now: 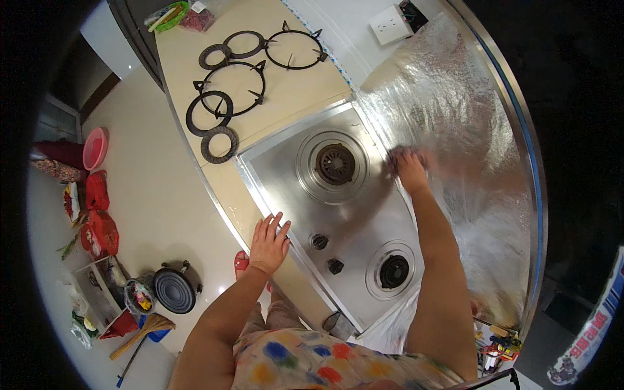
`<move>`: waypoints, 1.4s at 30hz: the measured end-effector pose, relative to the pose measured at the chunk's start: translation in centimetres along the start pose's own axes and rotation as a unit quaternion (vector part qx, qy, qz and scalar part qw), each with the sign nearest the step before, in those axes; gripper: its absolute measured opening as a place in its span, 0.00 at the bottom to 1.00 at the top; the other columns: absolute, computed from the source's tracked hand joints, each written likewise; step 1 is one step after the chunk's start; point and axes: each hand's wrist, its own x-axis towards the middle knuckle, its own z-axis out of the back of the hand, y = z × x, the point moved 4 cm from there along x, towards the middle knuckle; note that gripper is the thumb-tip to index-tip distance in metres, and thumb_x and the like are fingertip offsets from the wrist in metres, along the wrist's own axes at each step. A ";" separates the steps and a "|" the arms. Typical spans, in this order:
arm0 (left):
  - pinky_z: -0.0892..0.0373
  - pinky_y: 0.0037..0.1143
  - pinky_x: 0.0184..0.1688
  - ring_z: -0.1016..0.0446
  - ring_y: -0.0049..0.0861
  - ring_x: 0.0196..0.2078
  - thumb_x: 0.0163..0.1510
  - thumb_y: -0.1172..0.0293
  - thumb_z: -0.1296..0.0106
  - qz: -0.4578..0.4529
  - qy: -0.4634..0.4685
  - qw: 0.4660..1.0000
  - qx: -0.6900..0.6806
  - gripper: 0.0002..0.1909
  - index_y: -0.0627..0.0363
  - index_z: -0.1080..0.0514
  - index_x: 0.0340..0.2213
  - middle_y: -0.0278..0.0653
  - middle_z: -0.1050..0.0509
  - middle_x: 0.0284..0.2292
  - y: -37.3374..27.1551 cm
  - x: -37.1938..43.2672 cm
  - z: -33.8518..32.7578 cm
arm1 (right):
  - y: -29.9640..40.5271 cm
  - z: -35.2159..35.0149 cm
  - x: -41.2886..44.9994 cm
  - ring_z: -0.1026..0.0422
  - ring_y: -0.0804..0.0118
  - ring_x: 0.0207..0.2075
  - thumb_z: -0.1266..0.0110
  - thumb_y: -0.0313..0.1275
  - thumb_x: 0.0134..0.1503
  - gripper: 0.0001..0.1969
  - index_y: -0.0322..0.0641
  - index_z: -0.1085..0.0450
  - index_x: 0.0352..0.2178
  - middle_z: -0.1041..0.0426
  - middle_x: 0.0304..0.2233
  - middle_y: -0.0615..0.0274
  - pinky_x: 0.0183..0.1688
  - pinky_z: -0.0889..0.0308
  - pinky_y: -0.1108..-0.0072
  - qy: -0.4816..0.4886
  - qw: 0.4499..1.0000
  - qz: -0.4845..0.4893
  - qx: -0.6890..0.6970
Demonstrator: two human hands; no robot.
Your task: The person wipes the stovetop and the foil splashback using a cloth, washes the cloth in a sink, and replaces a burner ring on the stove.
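Note:
A stainless steel gas cooktop point(312, 204) lies before me, with a bare brown burner point(336, 164) at its far end and a smaller dark burner point(394, 272) nearer me. My right hand point(410, 168) presses a dark scrubbing pad or cloth point(394, 158) to the cooktop's back edge, by the foil. The pad is blurred and mostly under my fingers. My left hand point(270, 242) rests palm down, fingers apart, on the cooktop's front rim and holds nothing. To its right stand two black control knobs point(320, 241).
Black pan supports point(234, 87) and burner rings point(219, 145) lie on the cream counter point(287, 92). Silver foil point(438, 97) covers the wall behind, near a white socket point(390, 24). On the floor are a pink basin point(95, 148), a lidded bin point(175, 290) and a broom point(141, 336).

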 end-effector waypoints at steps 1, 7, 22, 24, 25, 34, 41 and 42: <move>0.54 0.38 0.60 0.50 0.37 0.57 0.49 0.64 0.52 0.011 0.005 1.000 0.009 0.24 0.50 0.39 0.49 0.40 0.46 0.54 0.4 -0.3 0.0 | 1.0 0.5 -1.5 0.43 0.55 0.50 0.58 0.30 0.48 0.17 0.35 0.33 0.40 0.37 0.46 0.59 0.51 0.46 0.69 0.001 1.000 0.029 0.000; 0.54 0.38 0.60 0.49 0.37 0.57 0.49 0.64 0.52 0.017 -0.005 1.000 -0.003 0.24 0.50 0.39 0.49 0.40 0.46 0.54 0.8 -0.5 0.4 | 0.6 0.1 -10.5 0.43 0.57 0.50 0.57 0.31 0.48 0.16 0.37 0.30 0.37 0.35 0.44 0.61 0.51 0.46 0.69 0.097 0.990 0.102 0.017; 0.54 0.38 0.60 0.49 0.37 0.57 0.50 0.61 0.53 0.024 0.009 1.000 0.002 0.23 0.49 0.38 0.48 0.38 0.46 0.54 1.4 -1.0 0.1 | -1.2 10.4 15.0 0.37 0.60 0.43 0.58 0.27 0.49 0.11 0.38 0.31 0.33 0.33 0.38 0.61 0.47 0.43 0.71 -0.066 0.994 0.083 -0.007; 0.55 0.38 0.60 0.50 0.37 0.58 0.50 0.61 0.53 0.013 0.004 1.000 -0.012 0.23 0.49 0.38 0.48 0.38 0.46 0.54 1.1 -0.8 0.0 | -2.6 10.8 17.9 0.39 0.61 0.47 0.59 0.28 0.50 0.14 0.36 0.32 0.38 0.36 0.44 0.63 0.51 0.45 0.72 -0.051 0.993 0.079 -0.073; 0.55 0.38 0.60 0.50 0.37 0.58 0.50 0.61 0.53 0.014 0.006 1.000 -0.011 0.23 0.49 0.38 0.48 0.38 0.46 0.54 1.1 -0.7 0.1 | -2.9 12.0 18.7 0.40 0.61 0.49 0.59 0.28 0.50 0.15 0.36 0.32 0.40 0.37 0.47 0.64 0.52 0.46 0.72 -0.092 0.989 0.065 -0.099; 0.53 0.39 0.59 0.49 0.37 0.57 0.48 0.63 0.52 0.017 0.001 1.000 -0.023 0.24 0.49 0.38 0.48 0.39 0.45 0.54 0.9 -0.6 0.3 | -5.6 14.0 14.5 0.37 0.62 0.46 0.59 0.27 0.50 0.18 0.39 0.36 0.44 0.36 0.45 0.59 0.48 0.41 0.73 -0.168 0.985 0.013 -0.041; 0.54 0.38 0.59 0.49 0.37 0.57 0.49 0.63 0.53 0.011 -0.008 1.000 0.001 0.24 0.50 0.39 0.49 0.39 0.46 0.54 0.7 -0.6 0.6 | -4.6 11.3 0.2 0.36 0.56 0.43 0.57 0.29 0.50 0.20 0.43 0.39 0.47 0.35 0.44 0.57 0.49 0.41 0.70 -0.058 0.996 -0.029 0.058; 0.54 0.38 0.60 0.49 0.37 0.57 0.50 0.64 0.54 0.010 -0.006 1.000 -0.002 0.24 0.50 0.40 0.49 0.39 0.46 0.54 0.7 -0.5 0.7 | -4.8 10.1 -2.1 0.36 0.56 0.43 0.57 0.29 0.50 0.20 0.43 0.39 0.47 0.35 0.44 0.57 0.49 0.41 0.70 -0.055 0.997 -0.032 0.053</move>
